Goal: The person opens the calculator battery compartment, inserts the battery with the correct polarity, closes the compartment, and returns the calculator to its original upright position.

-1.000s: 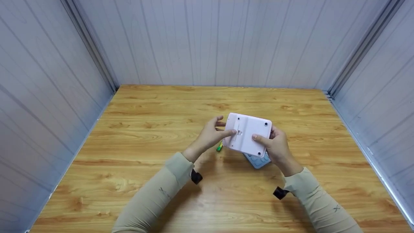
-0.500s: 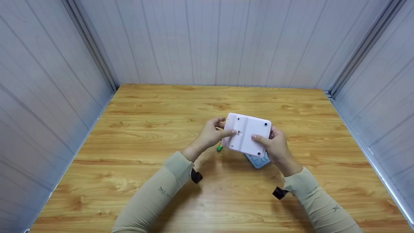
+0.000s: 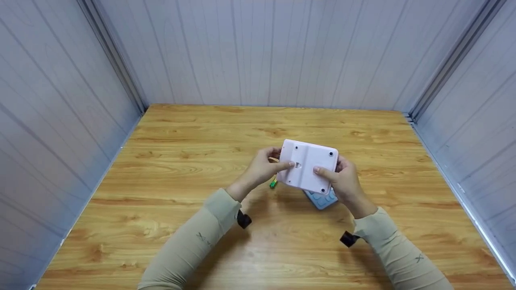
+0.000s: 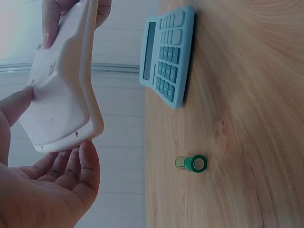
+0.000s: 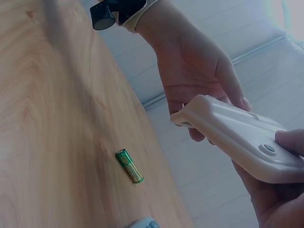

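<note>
A pale pink calculator, its back facing up, is held above the table between both hands. My left hand grips its left end, with the thumb on the back beside a small slot and the fingers under the edge. On the right side, my right hand holds it with the thumb on the back and the fingers beneath. The front of the calculator is mostly hidden. Below it, a blue calculator lies keys up on the table. A green battery lies on the wood nearby, partly covered in the head view.
The wooden table is enclosed by pale panelled walls at the back and both sides. A black wrist camera hangs under the left cuff, and another black camera under the right one.
The fingers of my left hand have drawn in slightly against the pale pink calculator's edge. The calculator and my right hand have barely moved.
</note>
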Tool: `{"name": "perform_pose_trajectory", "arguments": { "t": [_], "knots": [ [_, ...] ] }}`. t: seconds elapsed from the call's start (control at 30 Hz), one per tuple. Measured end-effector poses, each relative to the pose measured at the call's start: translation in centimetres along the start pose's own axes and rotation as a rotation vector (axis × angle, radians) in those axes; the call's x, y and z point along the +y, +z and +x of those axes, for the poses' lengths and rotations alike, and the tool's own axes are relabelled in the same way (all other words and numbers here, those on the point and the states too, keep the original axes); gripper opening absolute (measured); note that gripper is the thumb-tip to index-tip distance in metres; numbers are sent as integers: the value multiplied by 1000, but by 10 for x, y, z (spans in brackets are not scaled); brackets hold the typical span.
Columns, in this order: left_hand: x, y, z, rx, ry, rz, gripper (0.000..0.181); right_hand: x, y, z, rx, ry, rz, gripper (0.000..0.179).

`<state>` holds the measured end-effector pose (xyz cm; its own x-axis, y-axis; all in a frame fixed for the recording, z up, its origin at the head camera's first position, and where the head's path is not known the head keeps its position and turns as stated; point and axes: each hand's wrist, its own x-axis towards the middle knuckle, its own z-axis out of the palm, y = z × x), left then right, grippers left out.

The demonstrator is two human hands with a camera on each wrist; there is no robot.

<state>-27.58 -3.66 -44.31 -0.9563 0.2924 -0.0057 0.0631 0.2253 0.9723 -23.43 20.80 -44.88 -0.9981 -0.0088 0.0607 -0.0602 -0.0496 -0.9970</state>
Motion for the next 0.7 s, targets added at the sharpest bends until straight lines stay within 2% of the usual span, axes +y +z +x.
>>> {"name": "perform_pose_trajectory", "arguments": {
  "t": [0.27,0.57,0.7],
  "knots": [
    [-3,-1,-1,-31,21,-45,57,0,0,-1,21,-53,-45,42],
    [-1,-1,-2,27,-47,-12,56,-5,-1,-2,63,-76,-156,40],
    [0,-1,-2,56,-44,-22,50,-7,0,-2,76,-122,-180,37]
  ]
}}
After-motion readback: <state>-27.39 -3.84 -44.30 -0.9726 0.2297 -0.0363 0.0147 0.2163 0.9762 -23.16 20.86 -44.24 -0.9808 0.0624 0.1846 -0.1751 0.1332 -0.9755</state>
